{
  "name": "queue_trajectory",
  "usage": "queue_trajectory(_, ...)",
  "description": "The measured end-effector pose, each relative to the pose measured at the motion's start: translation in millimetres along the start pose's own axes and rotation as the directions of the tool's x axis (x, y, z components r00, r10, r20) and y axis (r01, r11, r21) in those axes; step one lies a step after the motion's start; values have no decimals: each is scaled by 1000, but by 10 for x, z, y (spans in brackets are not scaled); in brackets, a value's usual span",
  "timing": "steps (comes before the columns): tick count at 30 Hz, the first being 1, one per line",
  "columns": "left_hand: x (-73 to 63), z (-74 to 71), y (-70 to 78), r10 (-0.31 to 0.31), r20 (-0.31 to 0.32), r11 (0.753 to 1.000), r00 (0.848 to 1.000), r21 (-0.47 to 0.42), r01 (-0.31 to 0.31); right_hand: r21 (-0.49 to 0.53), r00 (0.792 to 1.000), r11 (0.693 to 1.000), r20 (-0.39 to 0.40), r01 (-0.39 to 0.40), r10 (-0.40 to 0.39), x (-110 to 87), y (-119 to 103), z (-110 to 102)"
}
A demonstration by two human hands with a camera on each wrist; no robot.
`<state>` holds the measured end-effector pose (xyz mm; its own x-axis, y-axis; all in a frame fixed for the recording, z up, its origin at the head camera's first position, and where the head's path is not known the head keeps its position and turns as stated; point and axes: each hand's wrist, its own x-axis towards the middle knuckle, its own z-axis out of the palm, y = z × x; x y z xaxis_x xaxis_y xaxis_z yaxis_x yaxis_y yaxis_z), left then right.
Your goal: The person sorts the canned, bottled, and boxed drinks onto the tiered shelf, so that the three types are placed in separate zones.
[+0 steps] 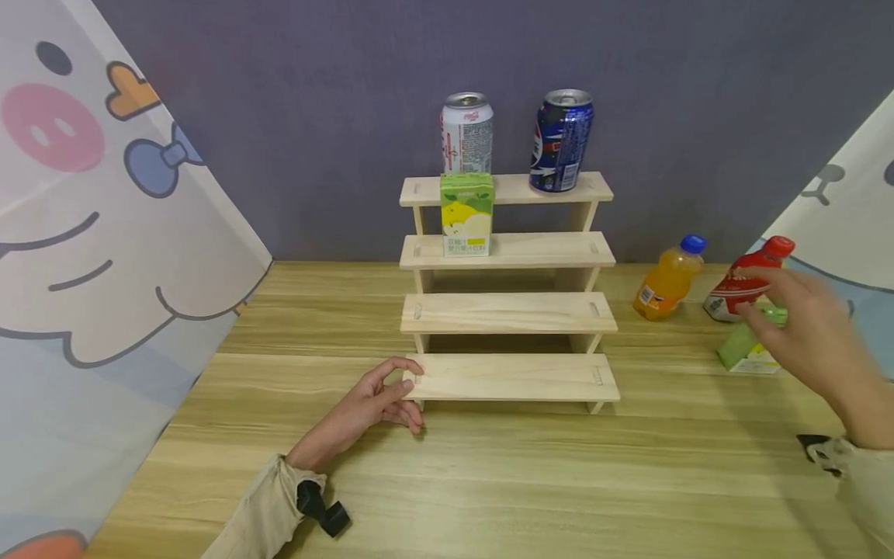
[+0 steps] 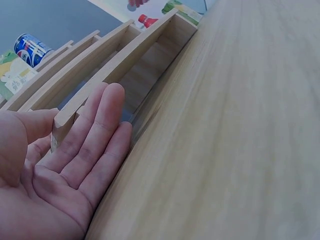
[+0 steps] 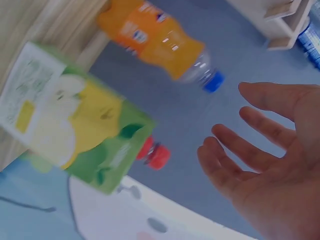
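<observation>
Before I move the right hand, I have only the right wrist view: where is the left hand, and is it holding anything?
Observer: The bare left hand holds the left end of the lowest step of the pale wooden four-step stand.

Operator: What is on its second-highest step?

Observer: An upright green-and-yellow rectangular juice carton, left of the middle.

Operator: And on the top step, besides the blue metal can at my picture's edge?

Observer: A white metal can, to the left of the blue one and partly hidden by that carton in the head view.
</observation>
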<state>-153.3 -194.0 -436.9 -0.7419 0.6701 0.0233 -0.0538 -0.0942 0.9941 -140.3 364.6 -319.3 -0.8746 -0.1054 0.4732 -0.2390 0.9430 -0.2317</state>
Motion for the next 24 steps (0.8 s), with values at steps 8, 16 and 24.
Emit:
queue_trajectory(8, 1, 12, 12, -2, -1, 1000, 1000, 2, 2, -37, 994, 998, 89, -53, 57, -22, 297, 13)
queue_trajectory(16, -6, 9, 9, -6, -2, 1000, 1000, 3, 6, -101, 940, 987, 307, -122, 148, -65, 533, 27)
queue_trajectory(24, -7, 2, 5, -13, -6, 1000, 1000, 4, 13, -98, 900, 980, 388, -173, 198, -97, 701, 63)
